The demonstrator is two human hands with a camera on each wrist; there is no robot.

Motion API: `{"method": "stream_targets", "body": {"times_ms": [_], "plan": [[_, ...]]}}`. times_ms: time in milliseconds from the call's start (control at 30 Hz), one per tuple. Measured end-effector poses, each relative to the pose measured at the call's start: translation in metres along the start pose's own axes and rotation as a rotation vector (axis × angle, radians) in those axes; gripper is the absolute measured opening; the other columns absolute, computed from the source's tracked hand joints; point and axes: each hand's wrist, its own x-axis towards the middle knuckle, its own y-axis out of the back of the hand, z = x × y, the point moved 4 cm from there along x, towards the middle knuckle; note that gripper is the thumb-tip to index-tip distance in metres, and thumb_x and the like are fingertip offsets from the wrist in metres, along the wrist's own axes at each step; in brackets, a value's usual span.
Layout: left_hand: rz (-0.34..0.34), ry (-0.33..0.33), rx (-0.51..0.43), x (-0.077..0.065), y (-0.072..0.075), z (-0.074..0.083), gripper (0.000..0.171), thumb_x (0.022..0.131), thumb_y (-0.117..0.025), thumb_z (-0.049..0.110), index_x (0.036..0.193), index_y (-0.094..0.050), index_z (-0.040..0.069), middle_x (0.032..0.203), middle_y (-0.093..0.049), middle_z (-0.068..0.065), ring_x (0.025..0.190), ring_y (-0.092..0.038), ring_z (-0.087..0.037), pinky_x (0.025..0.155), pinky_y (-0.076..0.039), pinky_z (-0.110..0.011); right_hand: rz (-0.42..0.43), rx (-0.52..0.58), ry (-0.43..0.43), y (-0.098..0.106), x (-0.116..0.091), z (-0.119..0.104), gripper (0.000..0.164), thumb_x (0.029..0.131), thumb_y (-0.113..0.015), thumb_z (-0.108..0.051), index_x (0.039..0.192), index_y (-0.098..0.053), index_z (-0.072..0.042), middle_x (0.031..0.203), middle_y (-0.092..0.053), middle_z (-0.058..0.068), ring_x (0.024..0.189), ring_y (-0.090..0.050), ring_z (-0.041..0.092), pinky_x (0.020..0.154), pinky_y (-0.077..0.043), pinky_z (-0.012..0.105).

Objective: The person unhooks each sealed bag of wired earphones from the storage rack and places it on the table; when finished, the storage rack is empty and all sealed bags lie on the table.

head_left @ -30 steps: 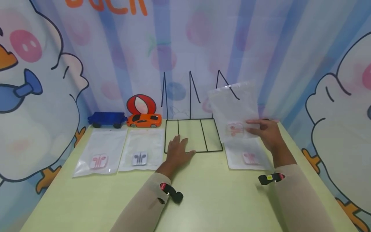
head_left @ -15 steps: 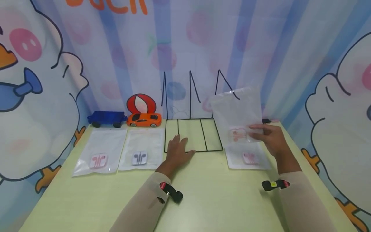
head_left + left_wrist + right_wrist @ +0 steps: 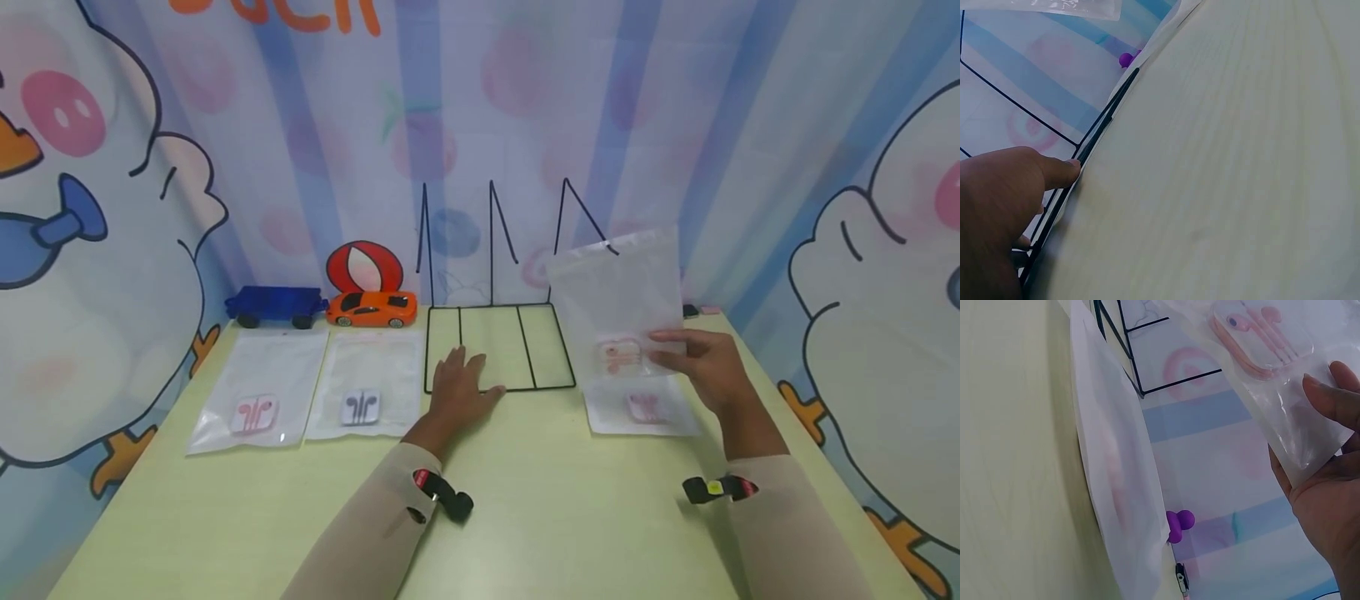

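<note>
My right hand [image 3: 705, 367] pinches the lower right edge of a raised clear-and-white zip bag [image 3: 618, 292], which holds a case of pink earphones [image 3: 621, 357]. The bag is tilted, its top edge at the right hook [image 3: 588, 215] of a black wire rack [image 3: 528, 350]; the hook's tip shows in front of the bag. My left hand [image 3: 459, 396] rests on the rack's base with fingers spread, its thumb [image 3: 1063, 172] on the front bar in the left wrist view. Below the raised bag lies another bag [image 3: 603, 417] with pink earphones, partly covered.
Two more earphone bags lie at left, one pink-cased [image 3: 281, 362] and one dark-cased [image 3: 393, 383]. Behind them stand a blue toy trailer [image 3: 275, 306] and an orange toy car [image 3: 372, 308]. A printed curtain [image 3: 480, 100] backs the table [image 3: 540, 508]. A small purple object [image 3: 1179, 525] sits behind the right-hand bags.
My right hand and the raised bag have moved slightly down and to the right, covering more of the bag below. The left hand stays in place on the rack.
</note>
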Motion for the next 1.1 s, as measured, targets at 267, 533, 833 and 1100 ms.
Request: {"method": "stream_targets", "body": {"times_ms": [267,533,833,1100], "plan": [[-0.002,-0.003,-0.001,0.002,-0.002,-0.003,0.069,0.104,-0.070,0.044,0.158,-0.054,0.004,0.173,-0.037,-0.030,0.166,-0.029,-0.047,0.137,-0.021,-0.062,0.008,0.030,0.037,0.002,-0.009,0.001,0.034,0.092,-0.085,-0.001,0.126,-0.080,0.001,0.114,-0.074,-0.027,0.108,-0.069,-0.004,0.084,-0.061,0.014],[0.006,-0.007,-0.002,0.002,-0.002,-0.004,0.069,0.103,-0.072,0.044,0.156,-0.055,0.004,0.172,-0.039,-0.030,0.165,-0.031,-0.047,0.136,-0.023,-0.063,-0.029,0.289,0.072,-0.001,-0.014,-0.004,0.033,0.089,-0.081,0.014,0.116,-0.085,-0.004,0.114,-0.080,-0.013,0.106,-0.075,0.002,0.081,-0.064,0.018],[0.017,-0.020,0.001,0.001,-0.002,-0.002,0.068,0.102,-0.072,0.043,0.155,-0.057,0.003,0.170,-0.040,-0.031,0.164,-0.033,-0.047,0.136,-0.025,-0.063,-0.023,0.210,0.072,0.008,-0.028,0.002,0.034,0.090,-0.081,0.012,0.116,-0.086,-0.009,0.115,-0.079,-0.018,0.110,-0.070,-0.001,0.084,-0.062,0.015],[0.011,-0.016,0.007,0.000,-0.001,-0.001,0.068,0.103,-0.071,0.044,0.156,-0.056,0.003,0.172,-0.039,-0.030,0.165,-0.031,-0.047,0.136,-0.023,-0.063,-0.048,0.211,0.034,0.026,-0.041,0.014,0.035,0.092,-0.078,0.013,0.122,-0.083,-0.004,0.113,-0.078,-0.017,0.106,-0.069,0.000,0.084,-0.061,0.014]]}}
